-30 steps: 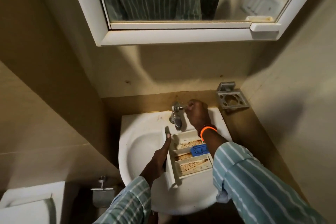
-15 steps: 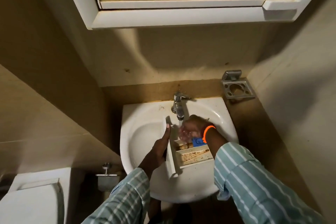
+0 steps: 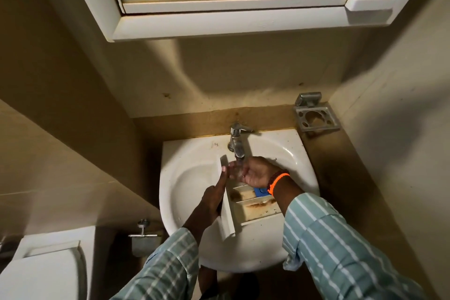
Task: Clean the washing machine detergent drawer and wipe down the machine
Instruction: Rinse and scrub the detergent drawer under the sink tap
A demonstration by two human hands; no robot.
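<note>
Over the sink (image 3: 185, 192), looking down; dim light, corners dark.

Far left, bottom: toilet (image 3: 46, 273) cut off by the frame edge, only lid and part of the tank showing. Just right of it, a metal fitting (image 3: 144, 234) on the wall, its lower part lost in shadow; cannot tell what it holds.

Left hand (image 3: 214, 196) reaches in from a striped sleeve and grips the drawer's (image 3: 253, 212) white front panel, thumb laid up along the panel's near face, other fingers hidden behind it. Closed grip on the drawer. Drawer sits inside the basin, front panel to the left, compartments running right. Two compartments show, both streaked with brown residue. A blue insert (image 3: 260, 191) is mostly covered by the right wrist; only a corner visible. Drawer's right end is hidden under the right sleeve (image 3: 341, 251).

Tap (image 3: 237, 143) stands at the back rim, centre, spout aimed down at the drawer's far end. Water at the spout is blurred and hard to make out.

Right hand (image 3: 255, 173) lies just under the spout, over the drawer's far compartment, palm turned up and fingers loosely cupped; holds nothing that can be seen. Fingertips blurred by water. Orange band (image 3: 277, 181) on the wrist. That far compartment is wholly hidden by the hand.

Right of the sink, a metal holder (image 3: 316, 119) on the wall. Above, a mirror cabinet (image 3: 219, 24), top cut off.
</note>
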